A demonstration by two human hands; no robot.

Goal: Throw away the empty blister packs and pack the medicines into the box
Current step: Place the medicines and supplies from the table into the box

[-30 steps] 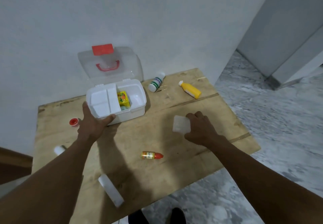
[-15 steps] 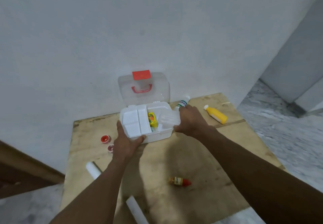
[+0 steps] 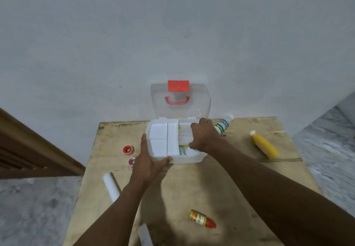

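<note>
**Hands at the open medicine box**

Head view: both hands are on the box [image 3: 194, 159], which sits at the middle of the table's [image 3: 211, 188] far edge with its clear lid [image 3: 199, 107] standing up against the wall. The left hand [image 3: 148, 161] lies spread at the box's near left corner, with straight fingers along the left wall and the thumb pressed to the front wall. The right hand [image 3: 203, 136] is curled over the right compartment, gripping a pale pack [image 3: 184, 134] between fingers and thumb. The pack is low inside the box, beside the white tray [image 3: 163, 140] that fills the left half. Something yellow [image 3: 183, 148] shows beneath it.

A green-and-white bottle [image 3: 222, 125] lies at the far edge, just beside the box — partly behind the right wrist. A yellow bottle [image 3: 265, 146] lies toward the right edge. A small red-capped bottle [image 3: 201, 218] lies toward the near edge. Two red round pieces [image 3: 127, 149] sit left of the box, and a white roll [image 3: 111, 188] lies at the left edge.
</note>
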